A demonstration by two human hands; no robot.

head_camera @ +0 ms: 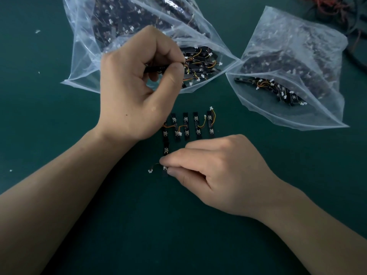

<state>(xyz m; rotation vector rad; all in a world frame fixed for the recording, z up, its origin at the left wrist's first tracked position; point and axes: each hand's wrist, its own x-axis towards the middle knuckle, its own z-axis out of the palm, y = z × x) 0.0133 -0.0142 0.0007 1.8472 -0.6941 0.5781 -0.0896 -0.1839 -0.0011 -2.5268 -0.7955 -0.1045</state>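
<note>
Count: two clear plastic bags, both in the upper part of the frame. The larger bag [83, 46] is at upper centre-left and the second bag [297, 36] at upper right. Both are thin, crinkled film, open at the mouth and lying on a dark green mat [39, 116]. Each holds a heap of narrow black circuit strips with white plugs and thin orange and yellow leads, too many to count.

At frame centre is a row of strips [196, 126], five in number, lying side by side and upright in the frame. The leftmost is partly hidden under the wrist. Each visible strip is flat, matt black and rectangular, and carries two small pale square buttons. Some of them trail a short curled lead.

A sixth strip, the lower strip [166, 150], lies just below the left end of the row. Its white plug [150, 171] lies to the left on a thin lead.

The left hand [137, 90] is raised at the mouth of the larger bag with its knuckles up and fingers curled. Thumb and forefinger pinch one black strip, the lifted strip [156, 68].

The right hand [214, 171] rests low on the mat at centre right. Its thumb and forefinger pinch the lower strip's near end, and the other fingers are folded under.

Other items: a tangle of red and black wires [329, 6] at the upper right corner, and three small white scraps [37, 31] along the left side.
</note>
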